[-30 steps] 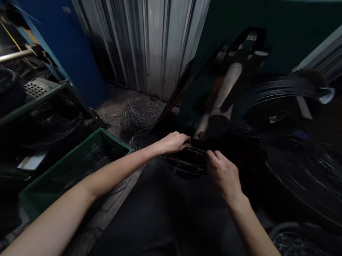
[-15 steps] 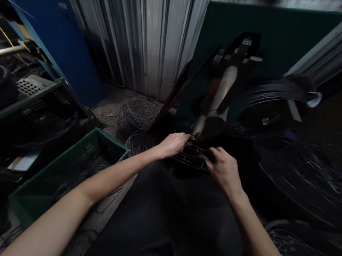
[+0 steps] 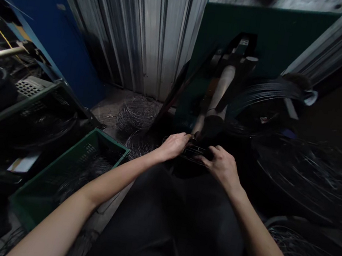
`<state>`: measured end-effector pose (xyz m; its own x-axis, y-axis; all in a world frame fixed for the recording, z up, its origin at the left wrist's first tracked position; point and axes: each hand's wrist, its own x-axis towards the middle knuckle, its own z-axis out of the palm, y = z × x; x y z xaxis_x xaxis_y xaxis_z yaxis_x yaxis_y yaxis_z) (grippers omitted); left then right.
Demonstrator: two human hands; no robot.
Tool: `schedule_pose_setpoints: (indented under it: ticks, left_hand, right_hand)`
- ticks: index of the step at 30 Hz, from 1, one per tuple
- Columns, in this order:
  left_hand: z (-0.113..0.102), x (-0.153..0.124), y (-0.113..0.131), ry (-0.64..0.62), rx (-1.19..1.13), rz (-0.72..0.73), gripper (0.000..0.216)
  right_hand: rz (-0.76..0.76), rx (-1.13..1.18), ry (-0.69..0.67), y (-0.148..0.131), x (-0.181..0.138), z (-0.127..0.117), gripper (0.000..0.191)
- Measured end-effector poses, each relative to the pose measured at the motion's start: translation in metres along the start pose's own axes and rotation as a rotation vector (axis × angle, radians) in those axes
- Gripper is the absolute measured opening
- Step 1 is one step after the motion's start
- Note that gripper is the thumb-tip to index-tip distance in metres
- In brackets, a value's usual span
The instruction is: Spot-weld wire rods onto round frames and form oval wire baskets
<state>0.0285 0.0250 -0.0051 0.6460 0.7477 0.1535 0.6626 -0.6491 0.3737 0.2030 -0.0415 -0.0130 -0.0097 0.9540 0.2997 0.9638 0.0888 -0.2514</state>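
Between my hands is a small wire rack (image 3: 193, 152) of thin parallel metal rods, just below the tip of a machine's metal arm (image 3: 220, 90). My left hand (image 3: 174, 145) is closed on the rack's left side, its fingertips close to the arm's tip. At the right side, my right hand (image 3: 222, 164) grips the rack between thumb and fingers. Deep shadow hides the rack's underside and part of its far edge. The arm sticks out toward me from a dark green machine (image 3: 276, 36).
To the left, a green plastic crate (image 3: 30, 198) holds wire pieces. Tangled wire (image 3: 137, 116) lies on the floor behind it. A wire coil (image 3: 269, 94) hangs right of the machine arm. Dark tubs (image 3: 286, 220) with wire pieces stand at right. A blue panel (image 3: 50, 26) rises at left.
The wire rack has shifted slightly to the left and tilted between my hands. My right hand's fingers have moved a little along its edge. Both hands stay beside the arm's tip.
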Motion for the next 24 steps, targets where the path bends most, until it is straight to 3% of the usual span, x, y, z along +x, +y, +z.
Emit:
schedule_pose_setpoints:
  ticks: [3,6,9,13,17,24]
  left_hand:
    - [0.000,-0.001,-0.001,0.023,-0.015,0.006,0.022]
    - [-0.005,-0.003,-0.006,0.007,-0.060,-0.008,0.023]
    - [-0.014,-0.008,-0.016,-0.013,-0.169,-0.057,0.020]
    - [-0.026,-0.018,-0.032,-0.104,-0.328,-0.113,0.024]
    - [-0.030,-0.024,-0.040,-0.120,-0.386,-0.135,0.030]
    - [-0.034,-0.023,-0.034,-0.130,-0.354,-0.132,0.029]
  right_hand:
    - [0.021,-0.025,0.004,-0.005,-0.001,-0.001,0.029]
    - [-0.005,0.096,0.007,0.001,-0.002,-0.019,0.029]
    - [0.038,0.234,0.131,0.021,-0.007,-0.051,0.025]
    - [0.217,0.232,0.229,0.053,-0.022,-0.081,0.020]
    - [0.257,0.279,0.181,0.063,-0.033,-0.080,0.018]
    - [0.187,0.329,0.093,0.056,-0.030,-0.074,0.014]
